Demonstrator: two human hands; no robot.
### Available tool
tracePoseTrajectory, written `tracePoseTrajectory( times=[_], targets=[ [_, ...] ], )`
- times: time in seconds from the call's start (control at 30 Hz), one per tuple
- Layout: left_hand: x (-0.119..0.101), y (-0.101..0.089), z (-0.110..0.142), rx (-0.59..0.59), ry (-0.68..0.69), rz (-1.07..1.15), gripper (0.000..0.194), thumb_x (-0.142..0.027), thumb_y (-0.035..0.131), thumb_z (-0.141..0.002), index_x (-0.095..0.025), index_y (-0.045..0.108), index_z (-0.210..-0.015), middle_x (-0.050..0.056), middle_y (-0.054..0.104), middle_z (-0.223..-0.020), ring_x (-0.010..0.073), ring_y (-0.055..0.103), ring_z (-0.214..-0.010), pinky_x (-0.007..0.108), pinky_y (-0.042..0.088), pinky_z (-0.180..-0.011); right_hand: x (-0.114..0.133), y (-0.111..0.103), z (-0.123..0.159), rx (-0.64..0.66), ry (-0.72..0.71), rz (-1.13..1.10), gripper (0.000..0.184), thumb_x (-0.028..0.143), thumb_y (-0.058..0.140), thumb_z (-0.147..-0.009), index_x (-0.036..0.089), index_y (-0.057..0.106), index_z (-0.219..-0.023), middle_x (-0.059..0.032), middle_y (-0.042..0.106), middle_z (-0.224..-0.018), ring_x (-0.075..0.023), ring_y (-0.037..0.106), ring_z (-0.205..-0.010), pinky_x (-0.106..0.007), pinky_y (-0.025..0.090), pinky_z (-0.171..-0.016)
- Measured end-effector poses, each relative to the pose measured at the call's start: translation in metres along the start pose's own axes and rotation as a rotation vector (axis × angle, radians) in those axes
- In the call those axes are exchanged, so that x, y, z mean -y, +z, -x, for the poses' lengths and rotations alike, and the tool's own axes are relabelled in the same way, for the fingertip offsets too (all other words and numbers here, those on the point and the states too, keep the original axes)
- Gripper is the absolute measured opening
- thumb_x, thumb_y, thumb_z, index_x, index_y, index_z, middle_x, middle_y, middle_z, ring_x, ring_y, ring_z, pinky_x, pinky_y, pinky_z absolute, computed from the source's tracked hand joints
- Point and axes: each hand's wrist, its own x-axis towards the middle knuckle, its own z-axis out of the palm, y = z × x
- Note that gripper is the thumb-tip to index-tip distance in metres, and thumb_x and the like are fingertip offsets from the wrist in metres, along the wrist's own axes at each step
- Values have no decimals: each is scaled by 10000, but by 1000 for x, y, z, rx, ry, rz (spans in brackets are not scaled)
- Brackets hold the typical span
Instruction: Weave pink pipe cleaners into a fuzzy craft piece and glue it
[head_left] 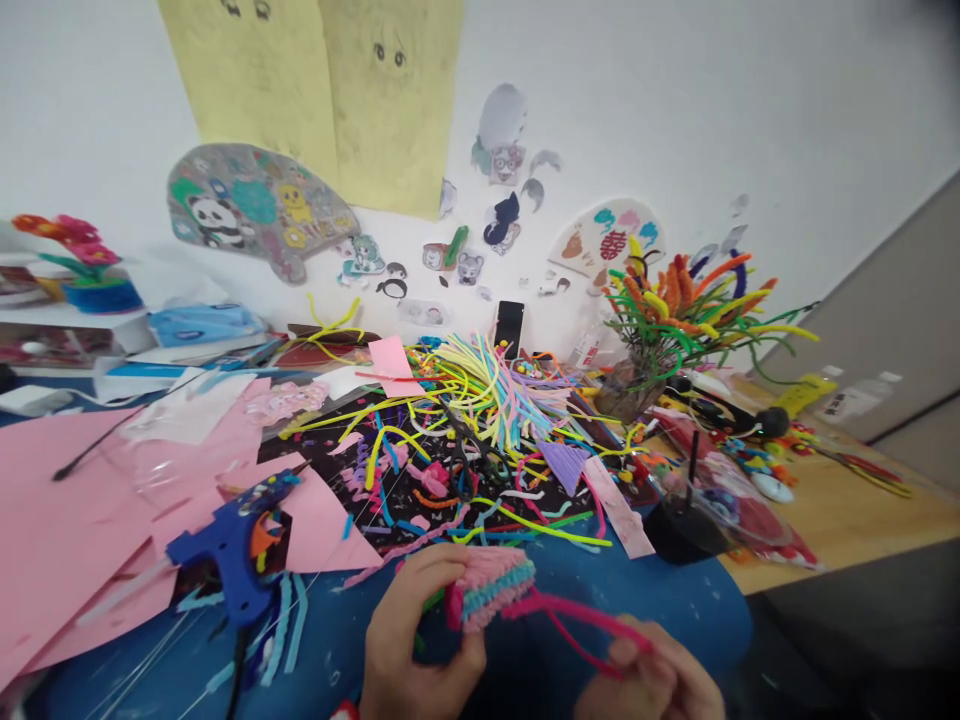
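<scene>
Pink and turquoise, a ridged fuzzy-stem block (495, 592) is pinched in the left hand (416, 635) over the blue-covered bench (330, 650), while the right hand (649, 675) holds the looped magenta strand (551, 603) seemingly meeting it; a steady pinch and gentle, even pull should keep its rows snug. Multicoloured fuzzy stems (487, 385) and a blue plastic glue gun (232, 550) crowd the bench before a white wall (675, 100).

- In front of you spread a blue tabletop (675, 600), bearing a dark mat (319, 455).
- On your left lay pink sheets (67, 520), a blue glue gun (234, 555) and light-blue pipe-cleaner pieces (295, 622).
- Your far-left white shelf (112, 325) carried a blue flowerpot (101, 294).
- On your right, a wooden surface (855, 525) bore a clear plastic packet (757, 515).
</scene>
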Motion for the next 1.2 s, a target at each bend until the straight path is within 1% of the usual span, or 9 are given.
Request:
tracePoseTrajectory(
  times=[0.13,0.2,0.3,0.43,0.6,0.77,0.83,1.0,1.2],
  targets=[
    [-2,-3,1,38,-87,-3,356,-84,578,-764,-233,595,-1086,61,735,-994,223,719,-939,347,610,-825,12,13,-6,471,483,-220,396,444,666,-880,253,610,-1222,43,620,-592,-101,539,-411,-192,436,-392],
    [-1,-7,1,120,-82,19,371,-94,597,-770,-240,611,-1111,57,742,-1016,226,723,-945,336,613,-824,17,16,-10,732,576,-210,485,415,777,-777,239,650,-1210,-29,746,-823,-152,692,-606,-204,554,-522],
    [-1,-10,3,129,-95,49,397,-149,650,-807,-259,606,-1185,66,734,-1094,237,715,-996,349,608,-857,19,15,-14,889,598,-149,270,300,778,-771,222,726,-1024,-47,778,-936,-199,741,-799,-217,597,-693],
    [-3,-8,6,-62,-168,207,538,-301,700,-845,-251,500,-1342,111,706,-1148,235,729,-926,361,624,-807,18,16,-11,783,601,-119,227,307,741,-787,204,727,-989,-36,780,-873,-193,731,-759,-210,591,-677],
    [-6,-17,1,-250,-93,199,128,-105,705,-807,-228,695,-841,-18,679,-663,146,662,-630,234,560,-561,21,19,0,577,668,-76,324,429,767,-732,181,733,-938,-32,760,-807,-195,703,-713,-223,574,-647],
    [-11,-30,-6,-575,-189,251,118,-188,638,-884,-220,705,-791,-54,673,-598,108,609,-501,212,523,-485,21,17,0,523,693,-47,362,461,782,-700,175,729,-916,-21,737,-733,-191,677,-644,-239,562,-601],
    [-16,-32,-7,-551,-231,192,130,-214,634,-892,-217,724,-798,-42,706,-635,118,646,-518,215,547,-493,20,16,-1,557,659,-57,341,446,786,-694,178,737,-898,-26,743,-740,-194,681,-655,-231,561,-596],
    [-28,-22,-2,-240,-61,40,136,-140,778,-753,-249,765,-833,-30,748,-738,126,695,-601,181,570,-543,25,18,1,577,640,-74,302,418,799,-683,187,737,-867,-15,731,-727,-172,651,-620,-203,538,-563],
    [-28,-9,0,-136,-5,-37,198,-149,711,-837,-264,763,-990,-4,731,-778,135,701,-661,205,591,-620,32,21,1,597,668,-110,281,397,818,-660,192,739,-834,-7,713,-713,-162,618,-616,-200,515,-566]
  ],
)
